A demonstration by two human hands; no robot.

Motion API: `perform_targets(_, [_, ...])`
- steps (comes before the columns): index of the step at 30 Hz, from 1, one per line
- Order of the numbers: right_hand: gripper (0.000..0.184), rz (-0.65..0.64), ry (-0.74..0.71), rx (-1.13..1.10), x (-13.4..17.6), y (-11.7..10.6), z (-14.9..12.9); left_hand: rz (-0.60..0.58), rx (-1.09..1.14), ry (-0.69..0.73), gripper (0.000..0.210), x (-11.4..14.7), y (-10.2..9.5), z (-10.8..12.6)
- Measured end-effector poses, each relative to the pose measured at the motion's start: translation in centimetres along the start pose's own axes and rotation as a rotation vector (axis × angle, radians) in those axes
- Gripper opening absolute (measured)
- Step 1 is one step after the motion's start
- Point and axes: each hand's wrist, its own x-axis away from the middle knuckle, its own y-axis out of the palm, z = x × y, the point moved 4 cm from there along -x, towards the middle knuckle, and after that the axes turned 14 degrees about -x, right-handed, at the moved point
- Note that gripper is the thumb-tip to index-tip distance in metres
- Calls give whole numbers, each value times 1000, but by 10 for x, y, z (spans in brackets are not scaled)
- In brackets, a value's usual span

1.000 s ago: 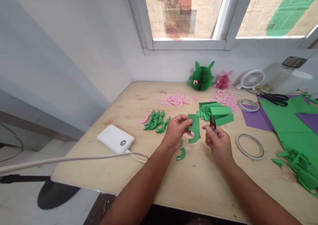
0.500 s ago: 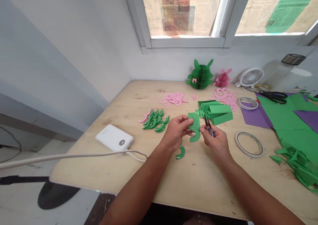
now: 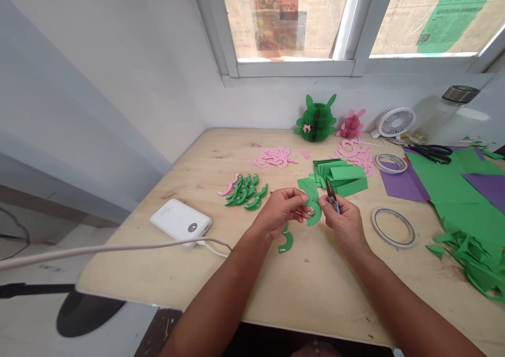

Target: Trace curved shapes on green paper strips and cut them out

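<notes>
My left hand (image 3: 290,208) pinches a piece of green paper (image 3: 314,210) by its left side, above the middle of the table. The paper is partly cut, with a curved lower end and a drawn wavy line on it. Closed around small scissors (image 3: 331,193) is my right hand (image 3: 342,217); the blades point up and away from me, and its thumb is at the paper's right edge. Below the left hand lies a curved green paper piece (image 3: 287,241) with a white strip on it. Folded green papers (image 3: 341,175) are stacked just beyond the hands.
Curved green cutouts (image 3: 245,191) and a white power bank (image 3: 181,221) with a cable are at left. Tape rolls (image 3: 393,227), black scissors (image 3: 430,153), green scraps (image 3: 473,259) and coloured sheets lie right. Honeycomb paper figures (image 3: 315,119), a fan (image 3: 394,121) and pink cutouts (image 3: 274,157) are behind.
The green paper has tilted slightly in my fingers, its lower end swinging right. Both hands stay close together, and the scissors remain in my right hand.
</notes>
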Motion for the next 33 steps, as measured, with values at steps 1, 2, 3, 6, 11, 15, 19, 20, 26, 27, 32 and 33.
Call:
perform_targets(1, [43,-10,2,-11,0,0,0,-12,18,-5,33,0,0,0])
perform_targets(2, [42,-21,11,-32,0,0,0,-26,37,-9,34,0,1,-1])
perform_targets(3, [41,-31,24,-62,0,1,0,-44,57,-13,34,0,1,-1])
perform_targets(6, [40,-52,66,-164,0,2,0,-101,109,-22,35,0,3,-2])
perform_targets(11, [40,-94,117,-297,1,5,-5,-168,141,-30,32,1,5,-2])
perform_targets(15, [40,-178,175,-354,3,10,-11,-212,138,-21,30,2,7,-1])
perform_targets(19, [44,-258,236,-343,6,14,-15,-253,141,-11,29,4,8,1])
perform_targets(20, [44,-261,245,-342,6,14,-15,-261,143,-10,29,5,8,1])
perform_targets(26, [44,-190,238,-350,5,10,-12,-297,125,-19,29,7,9,2])
perform_targets(27, [43,-179,233,-355,5,9,-11,-296,120,-16,28,7,9,2])
perform_targets(32, [37,-100,135,-342,4,7,-9,-234,82,14,28,6,9,3])
perform_targets(33, [36,-77,102,-321,4,7,-10,-209,73,25,28,6,8,3])
